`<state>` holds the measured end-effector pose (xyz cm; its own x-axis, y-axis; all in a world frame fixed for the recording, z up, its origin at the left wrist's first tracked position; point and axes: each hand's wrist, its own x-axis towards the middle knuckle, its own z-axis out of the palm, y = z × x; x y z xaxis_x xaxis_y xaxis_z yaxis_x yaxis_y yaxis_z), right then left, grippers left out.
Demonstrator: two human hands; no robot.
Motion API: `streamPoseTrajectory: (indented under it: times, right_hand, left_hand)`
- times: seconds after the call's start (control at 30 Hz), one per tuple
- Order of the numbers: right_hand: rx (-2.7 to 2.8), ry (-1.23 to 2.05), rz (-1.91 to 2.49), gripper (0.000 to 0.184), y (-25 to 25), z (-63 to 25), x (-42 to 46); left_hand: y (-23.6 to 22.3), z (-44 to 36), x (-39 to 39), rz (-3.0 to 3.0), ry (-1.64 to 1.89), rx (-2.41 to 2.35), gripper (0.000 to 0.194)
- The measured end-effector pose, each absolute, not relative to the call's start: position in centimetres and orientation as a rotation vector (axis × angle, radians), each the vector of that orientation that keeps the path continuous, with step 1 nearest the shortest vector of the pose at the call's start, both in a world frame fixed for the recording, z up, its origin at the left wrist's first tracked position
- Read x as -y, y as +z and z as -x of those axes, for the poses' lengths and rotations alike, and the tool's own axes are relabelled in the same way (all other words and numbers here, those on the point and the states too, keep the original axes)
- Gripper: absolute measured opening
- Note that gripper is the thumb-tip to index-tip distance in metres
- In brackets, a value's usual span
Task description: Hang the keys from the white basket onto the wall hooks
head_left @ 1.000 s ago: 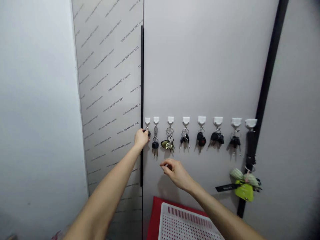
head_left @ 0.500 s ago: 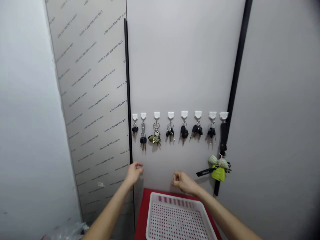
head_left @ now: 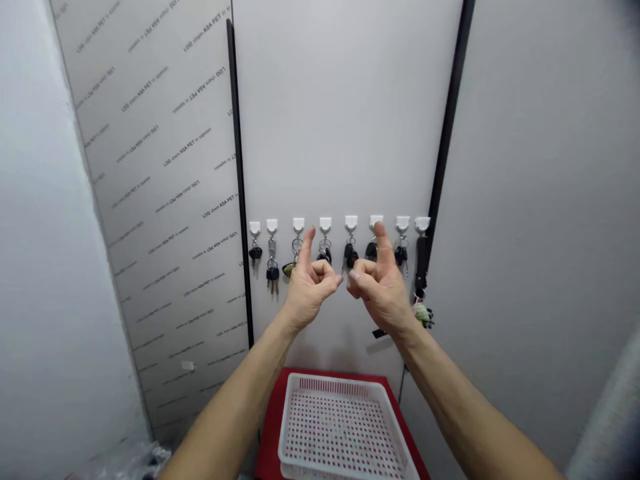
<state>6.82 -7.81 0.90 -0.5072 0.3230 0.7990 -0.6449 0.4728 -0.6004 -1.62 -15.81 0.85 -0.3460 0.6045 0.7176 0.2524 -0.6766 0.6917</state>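
Note:
Both hands are raised before a row of keys on white wall hooks. My left hand points its index finger up, thumb out and other fingers curled, holding nothing. Mirroring it, my right hand has its index finger stretched up and the rest bent, also without anything in it. Between the two hands a small gap shows. Behind them hang several key bunches, among them black keys at the left and a black strap at the right with a green charm. My hands partly hide the middle bunches.
Below my hands a white perforated basket rests on a red surface. Black vertical strips edge the pale panel. A printed board stands to the left, and clear plastic lies at the lower left.
Both hands have risen from low beside the basket to the height of the keys and come closer together. Their index fingers are now stretched upward. The view has shifted slightly.

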Motion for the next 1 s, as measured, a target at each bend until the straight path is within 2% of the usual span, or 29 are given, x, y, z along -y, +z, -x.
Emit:
streamPoseTrajectory:
  times: [0.43, 0.63, 0.7, 0.8, 0.9, 1.0]
  right_hand:
    - [1.746, 1.324, -0.273, 0.068, 0.6, -6.3, 7.7]
    - [1.788, 1.327, -0.212, 0.07, 0.0, -5.2, 7.9]
    - [1.856, 1.302, -0.111, 0.065, -0.6, -4.4, 7.3]
    - [1.973, 1.186, 0.126, 0.048, -1.5, -2.9, 5.7]
    - [1.965, 0.915, 0.32, 0.038, -1.7, -1.6, 4.2]
    - [1.914, 0.602, 0.408, 0.038, -1.0, -0.6, 3.4]
  left_hand:
    - [0.4, 2.1, 15.5, -1.593, 2.077, -1.023, 0.075]
    - [-0.6, 3.1, 15.5, -1.582, 2.073, -1.168, 0.072]
    - [-1.5, 4.4, 15.4, -1.559, 2.086, -1.349, 0.068]
    - [-2.8, 7.4, 15.4, -1.413, 2.216, -1.839, 0.054]
    - [-3.2, 10.6, 15.9, -1.21, 2.382, -2.444, 0.042]
    - [-2.8, 12.6, 16.1, -1.156, 2.285, -2.851, 0.041]
